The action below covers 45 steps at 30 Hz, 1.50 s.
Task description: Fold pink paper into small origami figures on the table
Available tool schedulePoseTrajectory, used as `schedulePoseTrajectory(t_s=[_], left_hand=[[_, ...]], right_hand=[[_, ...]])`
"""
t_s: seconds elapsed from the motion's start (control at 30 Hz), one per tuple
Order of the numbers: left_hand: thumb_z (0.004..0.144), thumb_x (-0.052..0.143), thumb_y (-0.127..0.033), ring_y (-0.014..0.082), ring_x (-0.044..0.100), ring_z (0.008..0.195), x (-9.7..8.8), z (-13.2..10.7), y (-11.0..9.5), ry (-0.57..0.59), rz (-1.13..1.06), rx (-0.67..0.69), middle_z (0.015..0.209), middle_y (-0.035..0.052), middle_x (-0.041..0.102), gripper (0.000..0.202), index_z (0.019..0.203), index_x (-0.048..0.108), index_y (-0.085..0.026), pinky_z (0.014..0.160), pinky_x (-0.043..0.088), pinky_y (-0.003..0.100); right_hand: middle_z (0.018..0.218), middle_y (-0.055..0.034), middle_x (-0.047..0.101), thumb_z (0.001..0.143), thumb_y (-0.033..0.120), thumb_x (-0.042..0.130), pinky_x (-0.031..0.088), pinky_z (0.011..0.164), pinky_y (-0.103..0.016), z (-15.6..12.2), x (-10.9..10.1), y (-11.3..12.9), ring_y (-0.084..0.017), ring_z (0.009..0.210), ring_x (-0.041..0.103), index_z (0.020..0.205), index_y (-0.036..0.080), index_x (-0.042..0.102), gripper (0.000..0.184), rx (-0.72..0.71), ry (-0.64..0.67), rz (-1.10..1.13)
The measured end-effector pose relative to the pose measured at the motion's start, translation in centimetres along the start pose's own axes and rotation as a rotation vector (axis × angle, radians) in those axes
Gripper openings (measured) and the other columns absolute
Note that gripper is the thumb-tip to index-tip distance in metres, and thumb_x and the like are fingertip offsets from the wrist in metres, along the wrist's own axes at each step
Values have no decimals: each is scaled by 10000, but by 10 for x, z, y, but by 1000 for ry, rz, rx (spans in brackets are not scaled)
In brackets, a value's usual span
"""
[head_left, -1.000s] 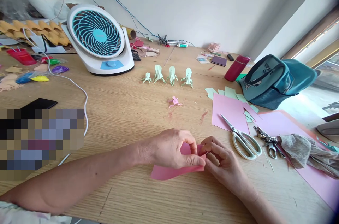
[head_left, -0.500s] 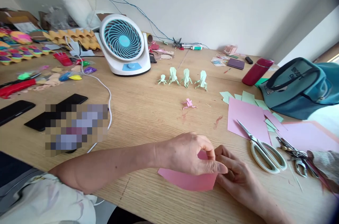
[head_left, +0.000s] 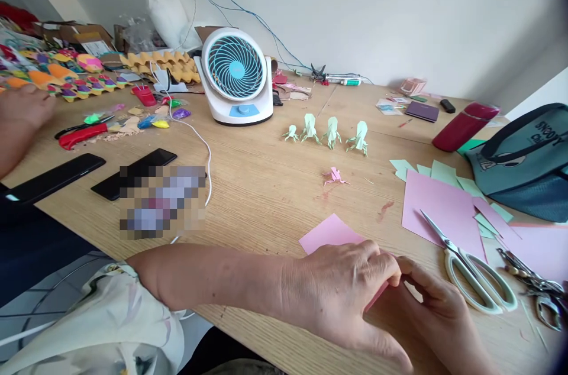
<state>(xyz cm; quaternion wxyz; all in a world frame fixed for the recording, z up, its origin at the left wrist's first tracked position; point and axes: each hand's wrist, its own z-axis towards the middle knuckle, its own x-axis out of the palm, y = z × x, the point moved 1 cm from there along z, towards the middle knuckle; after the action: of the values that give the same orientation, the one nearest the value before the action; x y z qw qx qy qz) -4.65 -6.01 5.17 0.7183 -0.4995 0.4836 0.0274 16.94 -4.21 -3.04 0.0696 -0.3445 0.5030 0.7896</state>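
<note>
A sheet of pink paper (head_left: 332,234) lies between my hands at the front of the table, its far corner flat and its right edge raised. My left hand (head_left: 350,295) reaches across it from the left and covers much of it. The left fingers are bent down at the raised edge, while the thumb points away toward the front right. Curled around the same edge from the right, my right hand (head_left: 437,304) meets the left fingertips there. Beyond the sheet sits a small pink origami figure (head_left: 335,175), with several pale green origami figures (head_left: 332,131) in a row behind it.
White-handled scissors (head_left: 477,280) rest by pink sheets (head_left: 437,203) and green scraps (head_left: 444,172) on the right, near metal keys (head_left: 548,298). A red bottle (head_left: 465,126) and teal bag (head_left: 523,162) stand behind. Left are a fan (head_left: 237,73), phones (head_left: 57,177) and another person's hand (head_left: 26,106).
My left hand has turned palm-down, its thumb coming off the paper. The sheet's far corner now shows beyond my hand. The view has swung left, bringing another person's hand in.
</note>
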Motion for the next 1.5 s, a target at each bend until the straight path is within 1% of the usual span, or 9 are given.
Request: schedulePoseTrajectory(t_s=[0.2, 0.37, 0.5, 0.6, 0.8, 1.07, 1.27, 1.4, 1.5], left_hand=[[891, 571, -181, 184, 635, 898, 2, 7, 11, -87, 100, 91, 965, 39, 675, 144, 1035, 570, -173, 796, 482, 293], [825, 664, -532, 274, 631, 957, 9, 9, 17, -99, 233, 18, 1038, 102, 670, 501, 1127, 571, -143, 820, 512, 382], [879, 596, -189, 232, 636, 817, 13, 11, 19, -34, 489, 42, 899, 77, 674, 46, 902, 595, -150, 698, 507, 344], [834, 542, -45, 218, 624, 746, 13, 12, 22, 22, 586, 83, 838, 70, 676, 119, 829, 589, -154, 647, 496, 337], [912, 507, -123, 215, 649, 864, 18, 15, 32, 16, 495, 118, 921, 56, 691, 126, 938, 626, -159, 762, 524, 343], [932, 523, -185, 202, 678, 709, 16, 13, 33, -44, 457, 106, 786, 30, 706, 162, 825, 640, -156, 618, 494, 324], [930, 492, -185, 201, 676, 692, 7, 14, 29, -66, 399, 61, 811, 19, 717, 186, 841, 654, -166, 581, 487, 312], [913, 511, -170, 223, 674, 948, 5, 17, 30, -92, 299, 100, 1001, 77, 722, 176, 855, 677, -152, 817, 521, 337], [874, 574, -192, 316, 493, 1304, 3, 22, 42, -96, 240, 140, 1335, 149, 595, 176, 723, 651, -145, 1043, 405, 455]], right_hand=[[873, 5, 688, 918, 196, 566, 509, 722, -224, 2, -1, 7, -149, 775, 654, 1021, 261, 625, 135, -26, -110, -59], [871, -7, 707, 921, 196, 549, 525, 698, -237, 4, 1, 10, -162, 768, 666, 991, 251, 645, 131, 32, -156, -64], [870, -20, 709, 919, 197, 549, 529, 708, -255, 3, 3, 10, -176, 776, 669, 982, 238, 645, 123, 45, -110, -69], [846, -18, 699, 920, 221, 572, 526, 694, -255, 4, 3, 11, -170, 745, 660, 984, 233, 642, 95, 67, -50, -40], [922, -32, 695, 932, 245, 577, 518, 715, -270, 10, 4, 15, -177, 798, 653, 1022, 238, 652, 118, 91, 64, 6], [884, -51, 675, 942, 274, 557, 507, 663, -273, 12, 1, 18, -180, 761, 640, 969, 221, 644, 105, 108, 74, -17], [1164, -91, 675, 926, 277, 579, 561, 754, -294, 8, 3, 12, -217, 928, 672, 1196, 236, 629, 277, 123, 29, -27], [1201, -99, 661, 939, 288, 573, 562, 798, -294, 8, 2, 13, -214, 983, 663, 1224, 234, 623, 295, 123, 57, -4], [1211, -83, 648, 944, 235, 553, 545, 856, -295, 7, 0, 15, -212, 1041, 645, 1194, 244, 630, 262, 72, 69, -12]])
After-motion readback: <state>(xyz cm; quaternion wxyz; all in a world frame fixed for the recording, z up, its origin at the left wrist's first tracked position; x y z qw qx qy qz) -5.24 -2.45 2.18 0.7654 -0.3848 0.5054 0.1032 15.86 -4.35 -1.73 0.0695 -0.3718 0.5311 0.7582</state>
